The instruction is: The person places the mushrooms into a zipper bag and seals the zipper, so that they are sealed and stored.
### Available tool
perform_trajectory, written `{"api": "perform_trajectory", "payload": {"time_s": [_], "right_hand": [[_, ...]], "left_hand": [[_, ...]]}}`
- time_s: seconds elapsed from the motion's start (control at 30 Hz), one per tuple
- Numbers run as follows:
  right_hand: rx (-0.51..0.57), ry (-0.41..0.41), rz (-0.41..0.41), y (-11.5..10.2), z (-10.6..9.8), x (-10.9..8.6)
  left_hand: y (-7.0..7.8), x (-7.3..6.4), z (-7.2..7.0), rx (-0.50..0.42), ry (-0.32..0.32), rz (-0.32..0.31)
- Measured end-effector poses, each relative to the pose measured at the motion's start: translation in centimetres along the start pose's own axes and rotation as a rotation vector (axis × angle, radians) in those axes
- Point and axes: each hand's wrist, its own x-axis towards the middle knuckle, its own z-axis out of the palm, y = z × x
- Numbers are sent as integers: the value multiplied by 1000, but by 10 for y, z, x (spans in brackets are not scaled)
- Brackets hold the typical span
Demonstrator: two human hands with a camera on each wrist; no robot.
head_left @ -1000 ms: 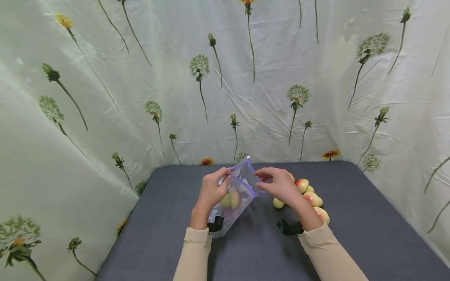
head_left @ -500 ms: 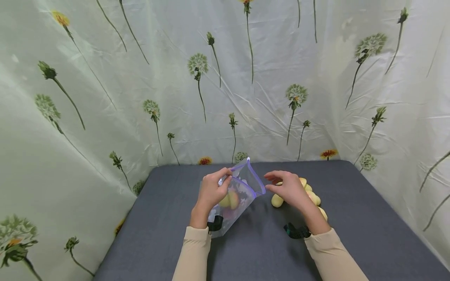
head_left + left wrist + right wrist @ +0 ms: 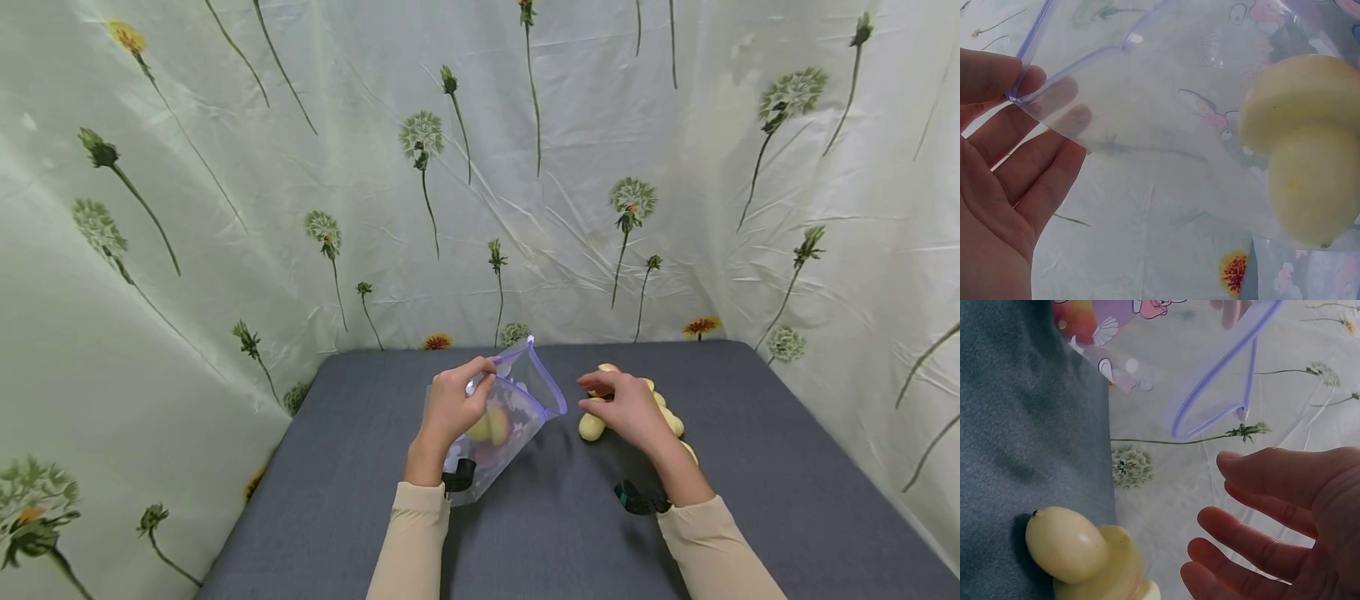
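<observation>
My left hand (image 3: 453, 402) pinches the rim of a clear zip bag (image 3: 513, 460) with a purple-edged mouth and printed cartoon figures. The bag hangs tilted, its mouth gaping toward the right. Inside it lie pale yellow, red-blushed fruits (image 3: 1316, 187), seen through the plastic in the left wrist view. My right hand (image 3: 628, 410) hovers apart from the bag, fingers loosely spread and holding nothing. Below and behind it, several similar fruits (image 3: 592, 427) lie in a cluster, partly hidden by that hand and forearm. The right wrist view shows one smooth oval fruit (image 3: 1066, 545) with a dark tip.
A dark grey table (image 3: 337, 500) spreads under both hands. Behind it hangs a pale curtain (image 3: 360, 167) with printed dandelions. A white slider (image 3: 530, 340) sits at the bag mouth's upper corner. Black straps (image 3: 641, 498) circle both wrists.
My right hand has let go of the bag's edge and moved right, over the loose fruits. My left hand keeps its hold on the bag, almost unmoved.
</observation>
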Motion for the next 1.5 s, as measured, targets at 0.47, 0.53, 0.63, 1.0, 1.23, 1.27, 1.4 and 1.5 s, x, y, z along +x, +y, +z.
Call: {"api": "perform_trajectory", "payload": {"time_s": [0.47, 0.53, 0.63, 1.0, 1.23, 1.27, 1.4, 1.5], "right_hand": [[-41, 17, -19, 19, 9, -3], [-75, 14, -29, 21, 11, -3], [-95, 1, -50, 24, 14, -3], [-154, -79, -109, 34, 22, -4], [-196, -118, -80, 38, 23, -7], [-202, -120, -79, 38, 23, -7], [-219, -117, -89, 40, 24, -7], [-226, -101, -107, 41, 25, -7]], "left_hand": [[0, 0, -1, 4, -1, 12], [1, 0, -2, 0, -2, 8], [1, 0, -2, -1, 0, 5], [2, 1, -4, 3, 2, 12], [3, 2, -4, 18, 1, 6], [3, 2, -3, 18, 0, 3], [4, 2, -3, 18, -5, -12], [4, 2, -3, 20, -5, -13]]}}
